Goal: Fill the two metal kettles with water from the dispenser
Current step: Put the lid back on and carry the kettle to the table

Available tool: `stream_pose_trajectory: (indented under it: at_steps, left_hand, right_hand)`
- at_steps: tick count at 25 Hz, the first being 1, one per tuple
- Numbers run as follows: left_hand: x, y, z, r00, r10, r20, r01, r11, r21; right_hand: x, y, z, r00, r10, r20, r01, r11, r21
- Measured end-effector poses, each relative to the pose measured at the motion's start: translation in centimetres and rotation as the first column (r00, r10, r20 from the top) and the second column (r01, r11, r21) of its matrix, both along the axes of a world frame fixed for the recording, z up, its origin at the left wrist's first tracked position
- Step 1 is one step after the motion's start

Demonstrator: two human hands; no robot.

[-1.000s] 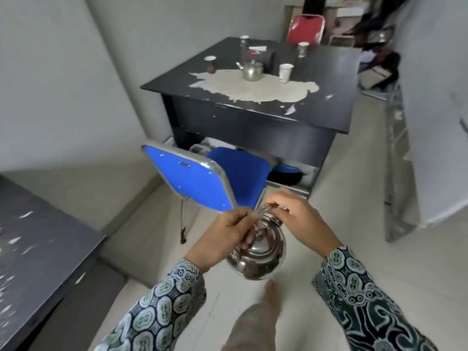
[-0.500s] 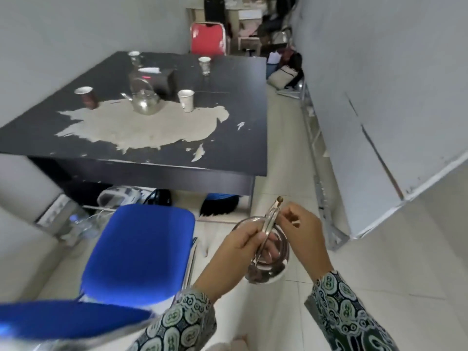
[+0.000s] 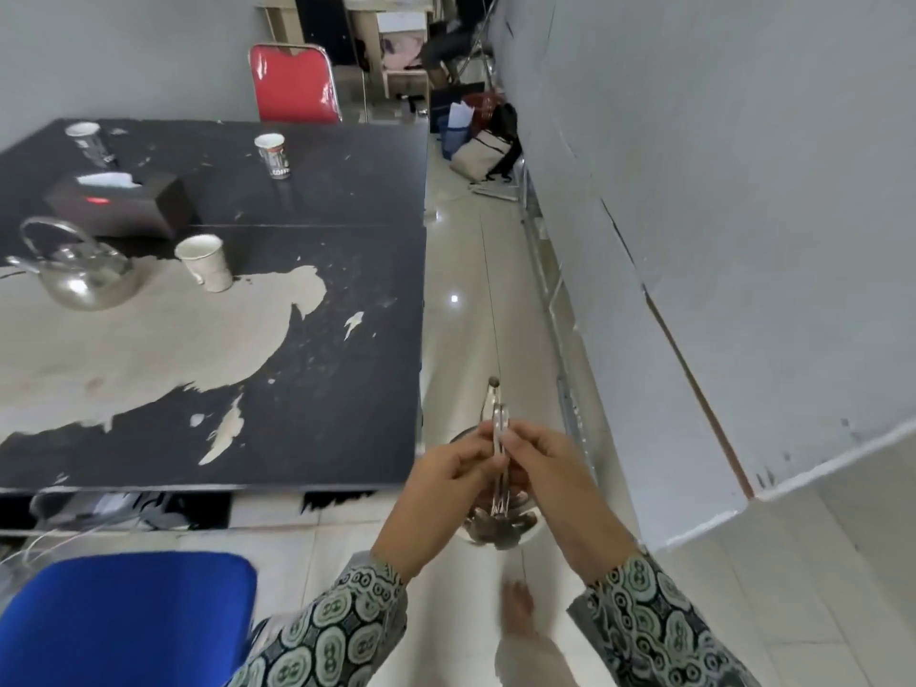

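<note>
I carry a shiny metal kettle (image 3: 500, 530) low in front of me, over the tiled floor beside the table's right edge. My left hand (image 3: 443, 471) and my right hand (image 3: 547, 471) both pinch its upright wire handle and the lid (image 3: 497, 419), which stands on edge with its knob pointing up. My fingers hide most of the kettle's body. A second metal kettle (image 3: 79, 277) with a raised handle stands on the black table (image 3: 347, 369) at the far left. No water dispenser is in view.
Three paper cups (image 3: 205, 262) and a dark tissue box (image 3: 119, 205) are on the peeling table. A blue chair seat (image 3: 124, 622) is at lower left and a red chair (image 3: 295, 84) behind the table. Bags (image 3: 478, 136) lie on the floor ahead. A grey wall (image 3: 743, 240) runs along the right.
I have moved right past the blue chair towards the aisle beside the table. The lid, flat on the kettle a second ago, now stands on edge between my fingers.
</note>
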State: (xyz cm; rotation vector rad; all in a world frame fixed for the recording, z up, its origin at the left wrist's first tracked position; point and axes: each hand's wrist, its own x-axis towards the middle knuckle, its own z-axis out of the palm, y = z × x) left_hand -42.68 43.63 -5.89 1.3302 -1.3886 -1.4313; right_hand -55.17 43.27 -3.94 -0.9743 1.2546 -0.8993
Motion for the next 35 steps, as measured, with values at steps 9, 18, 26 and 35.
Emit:
stream_pose_trajectory:
  at_steps: [9, 18, 26, 35]
  left_hand:
    - [-4.9, -20.6, 0.2, 0.948, 0.296, 0.120, -0.280, 0.951, -0.135]
    - [0.6, -42.9, -0.3, 0.882, 0.465, -0.081, -0.472, 0.860, -0.194]
    - [4.7, -58.5, 0.6, 0.829, 0.555, 0.062, -0.528, 0.815, -0.238]
    - [7.6, -69.8, -3.5, 0.601, 0.676, 0.426, -0.512, 0.735, -0.445]
  right_hand:
    - [-4.2, -23.9, 0.2, 0.991, 0.134, 0.014, -0.134, 0.991, -0.020]
    - [-1.4, -48.9, 2.6, 0.944, 0.308, 0.118, -0.307, 0.951, -0.022]
    - [5.5, -67.7, 4.9, 0.847, 0.530, 0.052, -0.530, 0.848, -0.007]
    - [12.8, -83.2, 5.1, 0.579, 0.795, 0.178, -0.804, 0.593, -0.034]
